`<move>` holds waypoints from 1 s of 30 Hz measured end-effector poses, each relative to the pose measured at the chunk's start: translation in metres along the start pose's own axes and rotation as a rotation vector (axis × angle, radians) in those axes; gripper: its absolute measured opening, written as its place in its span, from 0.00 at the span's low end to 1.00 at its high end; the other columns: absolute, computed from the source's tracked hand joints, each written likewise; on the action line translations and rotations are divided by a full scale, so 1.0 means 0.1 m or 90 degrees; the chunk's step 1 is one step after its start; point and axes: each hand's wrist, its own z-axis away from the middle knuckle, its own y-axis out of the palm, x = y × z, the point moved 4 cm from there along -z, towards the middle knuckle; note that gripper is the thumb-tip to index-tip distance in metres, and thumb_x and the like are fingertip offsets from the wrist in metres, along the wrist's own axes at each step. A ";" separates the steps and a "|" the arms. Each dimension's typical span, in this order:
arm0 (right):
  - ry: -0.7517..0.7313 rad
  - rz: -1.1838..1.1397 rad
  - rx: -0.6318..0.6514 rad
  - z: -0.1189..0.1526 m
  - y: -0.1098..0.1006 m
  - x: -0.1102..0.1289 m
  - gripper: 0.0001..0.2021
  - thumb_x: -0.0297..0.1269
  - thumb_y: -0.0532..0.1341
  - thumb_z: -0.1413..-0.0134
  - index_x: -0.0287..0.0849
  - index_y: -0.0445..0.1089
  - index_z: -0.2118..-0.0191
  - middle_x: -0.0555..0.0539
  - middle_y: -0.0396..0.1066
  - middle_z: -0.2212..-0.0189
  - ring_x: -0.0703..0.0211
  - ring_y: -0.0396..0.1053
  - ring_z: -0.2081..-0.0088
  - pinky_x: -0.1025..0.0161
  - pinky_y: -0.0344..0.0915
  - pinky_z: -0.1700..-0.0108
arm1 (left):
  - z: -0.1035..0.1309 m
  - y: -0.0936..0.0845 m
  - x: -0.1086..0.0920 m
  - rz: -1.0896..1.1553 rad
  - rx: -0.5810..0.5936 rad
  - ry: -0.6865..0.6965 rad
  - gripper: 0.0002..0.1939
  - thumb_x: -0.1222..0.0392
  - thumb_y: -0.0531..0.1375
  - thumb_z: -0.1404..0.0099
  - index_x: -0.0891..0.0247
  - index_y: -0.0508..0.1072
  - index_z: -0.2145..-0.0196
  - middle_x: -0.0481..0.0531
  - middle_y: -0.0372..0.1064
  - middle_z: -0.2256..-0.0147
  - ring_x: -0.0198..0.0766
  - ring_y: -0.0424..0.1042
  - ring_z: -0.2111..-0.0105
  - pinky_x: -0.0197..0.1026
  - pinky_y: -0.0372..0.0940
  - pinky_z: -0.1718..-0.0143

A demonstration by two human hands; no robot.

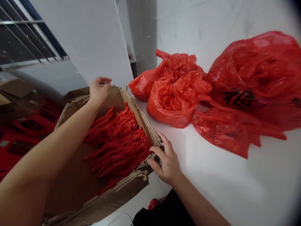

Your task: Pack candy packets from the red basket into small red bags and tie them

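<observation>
A worn, open cardboard box (117,183) stands in front of me, its rim ragged. Inside it, red plastic-looking bundles (119,141) lie in rows; what they hold I cannot make out. My right hand (166,160) grips the box's near right corner, thumb and fingers around the torn edge. Reaching across the box, my left hand (100,89) is raised at the far rim. Its fingers look curled but are blurred, and I cannot see whether they hold anything or touch the cardboard.
Tied red plastic bags (178,97) sit on the white surface (211,182) to the right. A larger red bag (256,78) with black lettering stands behind a flatter red bag (225,128). Red crates (33,124) and another cardboard box (16,86) are at the left, below a barred window.
</observation>
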 end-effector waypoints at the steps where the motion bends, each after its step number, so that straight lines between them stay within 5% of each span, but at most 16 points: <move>1: -0.003 0.001 -0.008 0.00 0.00 0.00 0.18 0.50 0.55 0.40 0.41 0.71 0.55 0.40 0.42 0.34 0.43 0.55 0.39 0.48 0.60 0.42 | -0.01 0.01 -0.38 0.025 -0.025 0.026 0.15 0.65 0.48 0.30 0.68 0.63 0.48 0.53 0.68 0.50 0.33 0.64 0.56 0.40 0.63 0.54; 3: -0.009 0.005 -0.024 0.00 -0.01 0.01 0.19 0.51 0.55 0.40 0.41 0.71 0.55 0.39 0.43 0.34 0.44 0.56 0.40 0.49 0.60 0.42 | 0.12 0.05 -1.26 0.134 -0.038 0.174 0.12 0.65 0.52 0.32 0.65 0.68 0.52 0.51 0.70 0.53 0.33 0.67 0.57 0.38 0.63 0.55; 6: -0.012 0.016 -0.038 0.00 -0.02 0.01 0.20 0.53 0.56 0.41 0.41 0.72 0.56 0.38 0.45 0.35 0.45 0.58 0.43 0.49 0.62 0.43 | 0.65 0.28 -2.50 0.197 0.064 0.496 0.09 0.64 0.53 0.33 0.61 0.71 0.57 0.48 0.71 0.56 0.35 0.68 0.54 0.40 0.62 0.51; 8: -0.008 0.022 -0.039 0.00 -0.03 -0.01 0.21 0.55 0.56 0.42 0.42 0.73 0.56 0.37 0.51 0.38 0.46 0.60 0.46 0.48 0.64 0.47 | 0.99 0.58 -3.04 0.114 0.112 0.624 0.10 0.62 0.53 0.32 0.59 0.73 0.58 0.50 0.71 0.55 0.40 0.66 0.52 0.44 0.61 0.50; 10: -0.007 0.015 -0.038 0.00 -0.04 -0.02 0.23 0.56 0.56 0.43 0.44 0.72 0.53 0.38 0.57 0.42 0.46 0.62 0.48 0.48 0.66 0.49 | 1.21 1.01 -3.36 0.017 0.182 0.678 0.13 0.60 0.51 0.31 0.57 0.72 0.53 0.52 0.69 0.52 0.43 0.66 0.51 0.46 0.62 0.52; 14: -0.035 -0.018 -0.058 -0.01 -0.04 -0.03 0.25 0.56 0.56 0.43 0.45 0.69 0.47 0.41 0.62 0.45 0.48 0.59 0.43 0.50 0.62 0.43 | 1.24 1.88 -3.47 -0.157 0.340 0.549 0.19 0.53 0.58 0.35 0.63 0.70 0.49 0.60 0.69 0.49 0.53 0.65 0.48 0.52 0.62 0.51; 17: -0.037 -0.015 -0.058 -0.03 -0.01 -0.05 0.24 0.56 0.56 0.43 0.45 0.69 0.48 0.42 0.64 0.45 0.49 0.59 0.42 0.51 0.59 0.40 | 1.21 2.18 -3.41 -0.187 0.391 0.490 0.23 0.50 0.60 0.38 0.65 0.70 0.49 0.63 0.73 0.53 0.55 0.70 0.53 0.54 0.64 0.54; 22: -0.042 -0.009 -0.021 -0.06 -0.03 -0.05 0.25 0.56 0.57 0.44 0.47 0.67 0.47 0.44 0.64 0.43 0.48 0.58 0.40 0.49 0.58 0.40 | 1.29 2.09 -3.35 -0.161 0.476 0.477 0.24 0.39 0.57 0.39 0.54 0.70 0.51 0.52 0.76 0.60 0.47 0.75 0.60 0.46 0.67 0.61; 25: -0.050 -0.053 -0.037 -0.07 -0.07 -0.03 0.24 0.55 0.55 0.42 0.47 0.66 0.45 0.45 0.64 0.42 0.50 0.59 0.40 0.51 0.57 0.39 | 1.39 1.97 -3.34 -0.141 0.483 0.478 0.33 0.31 0.56 0.45 0.54 0.69 0.49 0.54 0.72 0.53 0.50 0.72 0.56 0.48 0.66 0.58; 28: -0.065 -0.088 -0.059 -0.04 -0.08 -0.02 0.25 0.53 0.52 0.40 0.45 0.64 0.43 0.45 0.66 0.43 0.52 0.60 0.40 0.54 0.58 0.40 | 1.54 1.99 -3.37 -0.090 0.476 0.523 0.38 0.36 0.61 0.44 0.56 0.61 0.41 0.58 0.64 0.44 0.55 0.64 0.46 0.53 0.61 0.50; 30: -0.072 -0.089 -0.085 -0.03 -0.09 -0.01 0.27 0.52 0.52 0.40 0.42 0.60 0.40 0.44 0.64 0.42 0.51 0.59 0.40 0.53 0.57 0.39 | 1.63 2.03 -3.38 -0.055 0.514 0.564 0.32 0.44 0.62 0.42 0.56 0.64 0.43 0.57 0.69 0.49 0.52 0.67 0.49 0.50 0.60 0.50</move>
